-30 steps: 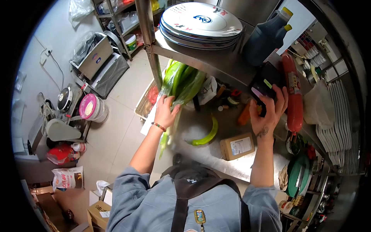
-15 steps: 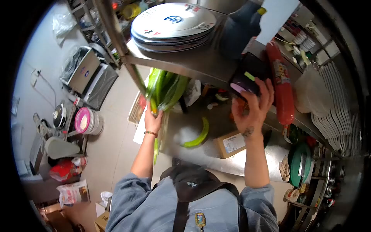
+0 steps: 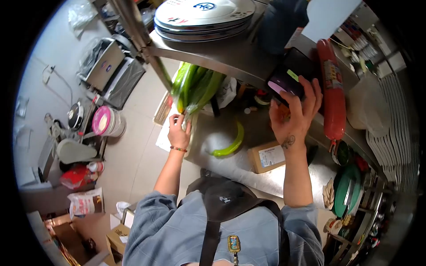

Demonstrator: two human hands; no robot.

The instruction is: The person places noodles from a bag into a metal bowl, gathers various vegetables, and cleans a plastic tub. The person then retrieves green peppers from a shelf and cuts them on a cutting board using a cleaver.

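Observation:
Long green peppers in clear plastic [image 3: 195, 86] lie under the steel shelf at centre left. My left hand [image 3: 178, 131] is at the near end of this bag, fingers bent; whether it grips the plastic is too small to tell. A dark phone [image 3: 290, 75] with a lit screen leans at the shelf's edge. My right hand [image 3: 296, 113] is at its lower right, fingers spread and curved, fingertips at the screen. One curved green pepper [image 3: 230, 142] rests on the steel counter, left of a small cardboard box [image 3: 267, 157].
Stacked plates [image 3: 202, 17] and a dark bottle [image 3: 282, 26] stand on the shelf [image 3: 208, 57]. A red sausage [image 3: 331, 93] lies right of the phone. A green round lid [image 3: 347, 190] is at the right. A pink-rimmed bucket [image 3: 108, 122] stands at the left.
The view has shifted. My left hand has drawn back from the bag's middle to its near end, and the green stalk that hung below it no longer shows. My right hand stays by the phone.

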